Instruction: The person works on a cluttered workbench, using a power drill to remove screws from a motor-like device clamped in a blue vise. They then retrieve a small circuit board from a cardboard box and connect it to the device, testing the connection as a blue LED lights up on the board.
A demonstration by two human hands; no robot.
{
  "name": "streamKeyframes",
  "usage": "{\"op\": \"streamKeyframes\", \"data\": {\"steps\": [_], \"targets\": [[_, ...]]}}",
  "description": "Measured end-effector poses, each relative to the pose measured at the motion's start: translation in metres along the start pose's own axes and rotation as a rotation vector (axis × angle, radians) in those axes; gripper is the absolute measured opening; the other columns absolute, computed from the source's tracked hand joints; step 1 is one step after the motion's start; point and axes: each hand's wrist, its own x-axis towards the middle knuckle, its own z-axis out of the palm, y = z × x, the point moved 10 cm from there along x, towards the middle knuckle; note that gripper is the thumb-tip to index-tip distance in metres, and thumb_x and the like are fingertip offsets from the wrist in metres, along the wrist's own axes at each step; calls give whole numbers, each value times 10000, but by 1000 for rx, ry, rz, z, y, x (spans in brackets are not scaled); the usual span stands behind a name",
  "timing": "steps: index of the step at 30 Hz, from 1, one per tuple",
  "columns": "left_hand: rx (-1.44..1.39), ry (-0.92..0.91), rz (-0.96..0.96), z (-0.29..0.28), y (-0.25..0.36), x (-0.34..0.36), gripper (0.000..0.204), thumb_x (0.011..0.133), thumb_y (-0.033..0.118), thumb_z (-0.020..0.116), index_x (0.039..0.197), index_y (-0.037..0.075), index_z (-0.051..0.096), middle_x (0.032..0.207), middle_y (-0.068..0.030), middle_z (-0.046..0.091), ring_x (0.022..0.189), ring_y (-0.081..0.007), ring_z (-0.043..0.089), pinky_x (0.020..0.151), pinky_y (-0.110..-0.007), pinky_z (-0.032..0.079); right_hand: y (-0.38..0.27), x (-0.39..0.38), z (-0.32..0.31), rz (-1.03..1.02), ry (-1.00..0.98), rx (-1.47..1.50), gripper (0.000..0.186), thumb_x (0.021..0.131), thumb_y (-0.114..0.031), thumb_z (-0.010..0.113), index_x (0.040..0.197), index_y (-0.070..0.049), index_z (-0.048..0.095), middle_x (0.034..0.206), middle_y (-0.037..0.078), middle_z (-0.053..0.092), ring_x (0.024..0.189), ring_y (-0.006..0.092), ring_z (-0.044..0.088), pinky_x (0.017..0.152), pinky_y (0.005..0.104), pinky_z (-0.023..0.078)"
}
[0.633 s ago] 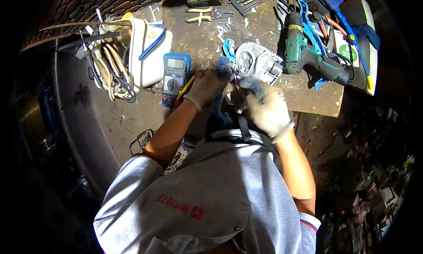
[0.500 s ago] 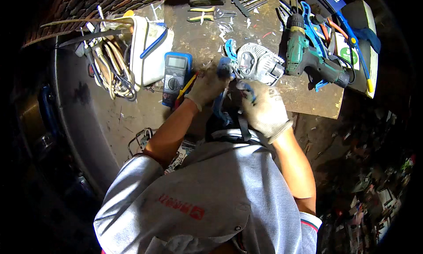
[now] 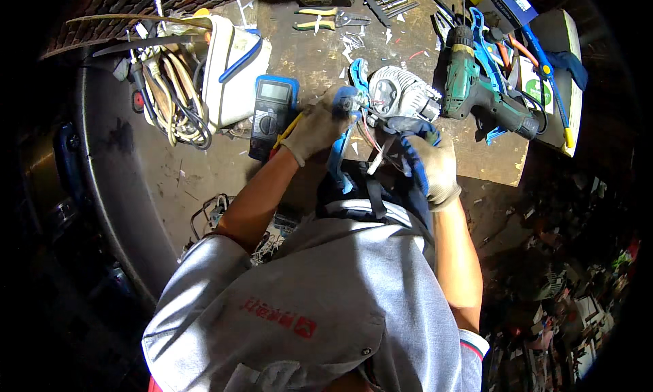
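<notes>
My left hand (image 3: 320, 125), in a pale work glove with blue-coated fingertips, is closed on a long curved blue piece (image 3: 338, 162), which shows above and below the grip. Just right of it sits a grey ribbed metal housing (image 3: 407, 92) with round recesses. Thin wires (image 3: 368, 135) run from beside the housing down between my hands. My right hand (image 3: 434, 157), gloved alike, is at the housing's lower edge, its blue-coated fingers apart and pointing left. Nothing clear shows between them. A pale strip (image 3: 376, 162) hangs among the wires.
A multimeter (image 3: 273, 116) lies left of my left hand. The green cordless drill (image 3: 469, 86) is right of the housing. Farther back lie cutting pliers (image 3: 330, 19) and a bit set (image 3: 389, 7). A white container (image 3: 235, 92) with cables stands left. The bench's front edge (image 3: 486, 177) is close.
My right hand has moved slightly right and turned, its curled fingers now spread, revealing the wires. My left hand stays at the blue piece.
</notes>
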Motion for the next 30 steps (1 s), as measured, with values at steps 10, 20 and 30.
{"op": "streamKeyframes", "data": {"steps": [10,20,30], "targets": [[25,233,-27,-19,12,-14,357,922,310,589,1137,25,593,1004,-191,652,847,-407,626,806,-449,483,-78,-32,76,-510,51,-937,245,805,-104,556,1011,-10,650,917,249,653,862,424,634,770,471,507],[-69,-129,-39,7,-8,-2,318,933,330,576,1116,75,625,959,-187,673,852,-365,653,724,-431,522,-53,-17,24,-870,-102,-1005,243,842,-48,529,1015,20,686,979,124,707,867,222,674,782,314,527],[-187,-118,-206,8,-34,-6,351,905,314,636,1104,27,595,950,-180,645,865,-319,636,772,-385,514,-17,-2,1,-236,185,-175,185,836,-99,569,904,-2,712,709,6,650,607,82,549,580,276,464]]}}
